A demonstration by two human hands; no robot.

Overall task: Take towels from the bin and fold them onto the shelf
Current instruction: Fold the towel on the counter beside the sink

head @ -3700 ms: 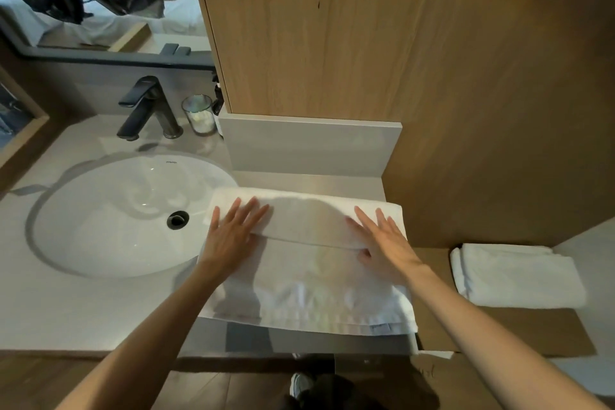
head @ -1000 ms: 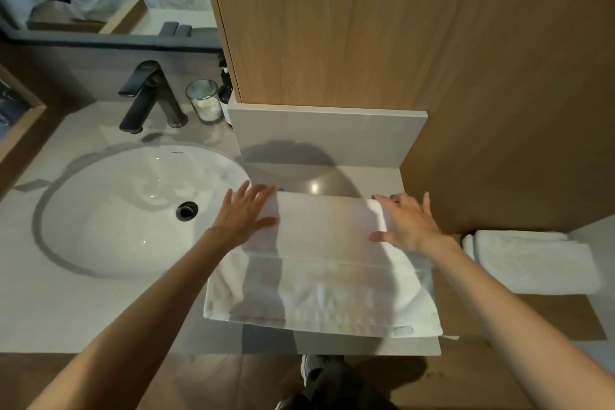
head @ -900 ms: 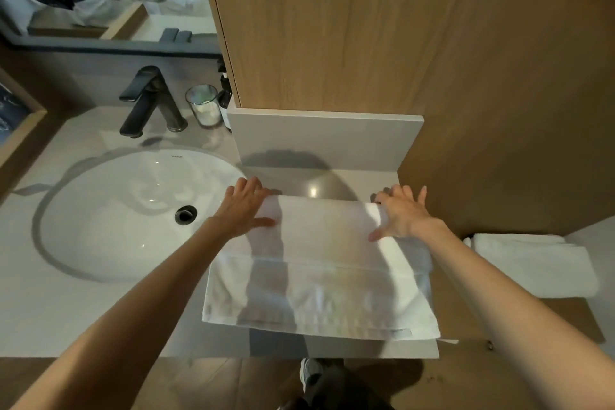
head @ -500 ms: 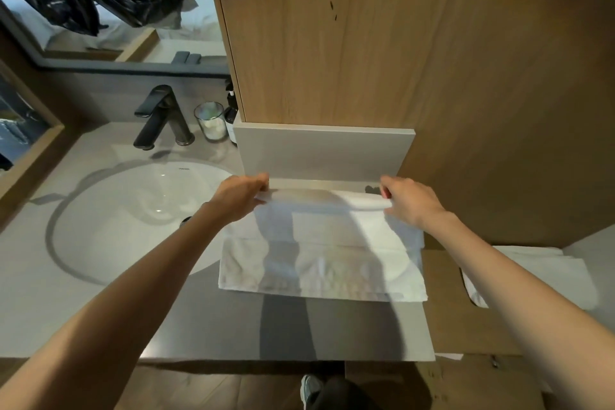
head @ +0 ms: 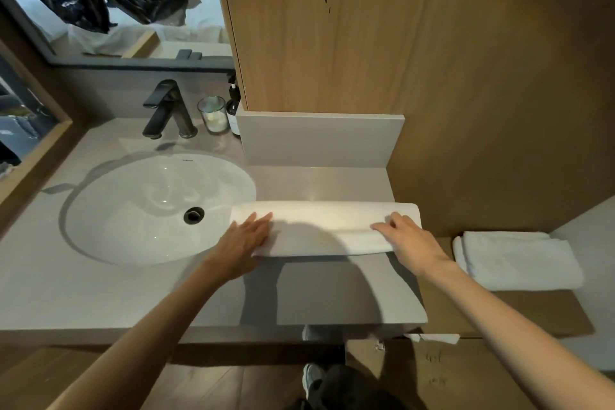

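A white towel (head: pixel 324 228) lies folded into a long narrow strip on the grey countertop (head: pixel 332 293), just right of the sink. My left hand (head: pixel 244 245) rests flat on the strip's left end with straight fingers. My right hand (head: pixel 407 241) lies on the strip's right end, fingers loosely bent on the cloth. A second folded white towel (head: pixel 519 260) sits on a lower brown surface (head: pixel 532 309) to the right.
A white oval sink (head: pixel 133 206) with a black faucet (head: pixel 168 110) fills the left of the counter. A glass jar (head: pixel 213 115) and a dark pump bottle (head: pixel 233 110) stand behind it. A wooden wall panel (head: pixel 399 43) rises at the back.
Both hands gripped the towel's far edge, lifted it and brought it toward me, folding the towel into a narrower strip. The hands now lie on top of it.
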